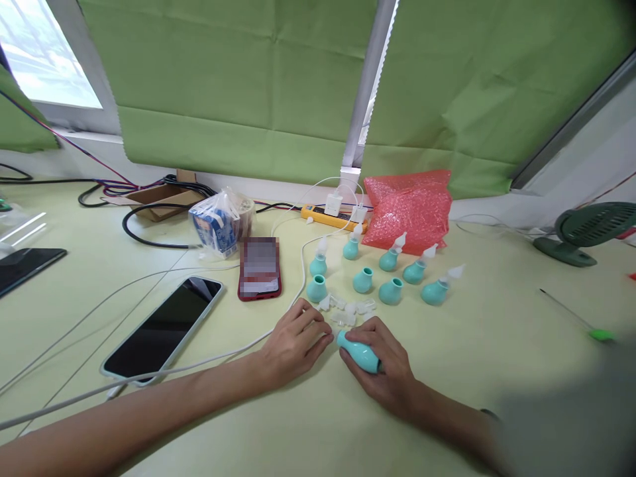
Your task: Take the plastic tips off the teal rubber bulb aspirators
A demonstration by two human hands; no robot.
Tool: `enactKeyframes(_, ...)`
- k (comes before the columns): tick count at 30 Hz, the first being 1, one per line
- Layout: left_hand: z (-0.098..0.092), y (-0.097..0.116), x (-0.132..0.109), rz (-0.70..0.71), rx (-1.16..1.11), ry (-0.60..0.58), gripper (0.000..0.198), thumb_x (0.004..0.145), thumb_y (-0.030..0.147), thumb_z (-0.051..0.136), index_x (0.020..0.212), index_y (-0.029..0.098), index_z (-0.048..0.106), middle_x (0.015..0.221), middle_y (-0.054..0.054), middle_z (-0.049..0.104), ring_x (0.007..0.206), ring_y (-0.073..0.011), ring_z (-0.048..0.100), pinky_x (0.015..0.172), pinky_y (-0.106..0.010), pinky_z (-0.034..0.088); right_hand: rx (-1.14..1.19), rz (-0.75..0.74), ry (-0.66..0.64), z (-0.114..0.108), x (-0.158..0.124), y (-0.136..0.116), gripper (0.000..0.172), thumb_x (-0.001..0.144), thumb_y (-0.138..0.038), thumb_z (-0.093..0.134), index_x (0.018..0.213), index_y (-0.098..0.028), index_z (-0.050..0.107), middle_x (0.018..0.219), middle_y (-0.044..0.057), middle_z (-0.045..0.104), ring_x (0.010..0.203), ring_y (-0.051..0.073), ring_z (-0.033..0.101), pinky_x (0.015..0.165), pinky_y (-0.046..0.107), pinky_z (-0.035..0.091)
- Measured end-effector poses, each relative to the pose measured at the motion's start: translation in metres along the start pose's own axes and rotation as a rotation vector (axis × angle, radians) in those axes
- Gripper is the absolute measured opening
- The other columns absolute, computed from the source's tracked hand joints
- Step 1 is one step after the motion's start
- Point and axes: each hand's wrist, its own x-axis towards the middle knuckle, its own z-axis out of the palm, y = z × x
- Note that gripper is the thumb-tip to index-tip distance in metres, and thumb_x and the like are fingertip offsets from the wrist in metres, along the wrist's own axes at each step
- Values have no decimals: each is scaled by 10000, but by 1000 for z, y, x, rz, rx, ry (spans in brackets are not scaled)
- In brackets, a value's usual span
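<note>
My right hand [385, 368] is wrapped round a smooth turquoise, elongated bulb-like piece [362, 354], its narrow end pointing left. Close to that end, the fingers of my left hand [301, 338] are pinched together; whatever lies between the fingertips is too small to make out. Just beyond both hands lies a little pile of clear and white plastic pieces [344, 318]. Behind it stand three turquoise bulbs with open necks, among them one bulb [391, 293]. Several more bulbs carry white pointed tips, such as the tipped bulb [434, 292] at the right.
A red bubble-wrap bag [410, 211] and an orange power strip [320, 216] sit at the back. Left are a red-cased phone [259, 291], a larger phone [163, 328] and a bagged blue pack [216, 224]. A white cable [218, 360] crosses my left forearm. A green fan [591, 228] stands right.
</note>
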Motion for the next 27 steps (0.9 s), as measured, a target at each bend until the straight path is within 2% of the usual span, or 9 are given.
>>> enactKeyframes(6,-6,-3,0,-120,-134,-35,133,803,144,464,911,117,536,815,-77,534,755,-160,423,671,-307,412,-61,-4,-16,-5,2,4,221,694,-94,545,887,-199,526,816,52,463,699,143,498,564,263,457)
enactKeyframes(14,2,-5,-2,-46,93,-30,113,813,152,486,751,153,581,771,-54,543,702,-141,408,608,-265,372,-113,-90,-88,-5,1,9,261,711,-70,508,923,-221,524,846,62,445,746,157,487,587,275,458)
enactKeyframes(17,0,-4,-1,52,237,-32,141,823,122,445,759,147,568,748,-53,546,712,-156,418,598,-283,344,-123,-120,-123,-4,0,10,262,716,-66,497,928,-218,526,839,63,445,747,158,482,594,274,459)
enactKeyframes(20,-6,-3,1,235,388,-113,187,822,75,381,803,114,563,721,-70,541,725,-190,425,606,-332,330,-110,-114,-118,-4,0,9,246,719,-68,504,918,-211,525,839,63,441,737,151,474,594,266,456)
enactKeyframes(22,-8,-2,2,309,454,-180,192,817,61,366,803,90,555,712,-80,534,726,-203,430,615,-356,331,-101,-109,-122,-4,0,8,234,720,-70,508,908,-208,523,833,62,439,728,149,468,587,263,451)
enactKeyframes(25,-7,-4,1,327,468,-238,169,817,69,371,794,91,537,723,-82,525,742,-207,438,627,-362,344,-71,-57,-118,-3,1,4,196,722,-91,509,880,-204,522,788,47,434,683,139,465,551,250,438)
enactKeyframes(27,-4,-6,0,278,411,-211,140,817,85,391,773,109,521,708,-68,518,748,-200,441,626,-345,357,-40,6,-81,-2,4,1,168,717,-114,514,861,-200,519,744,30,437,638,130,467,521,239,426)
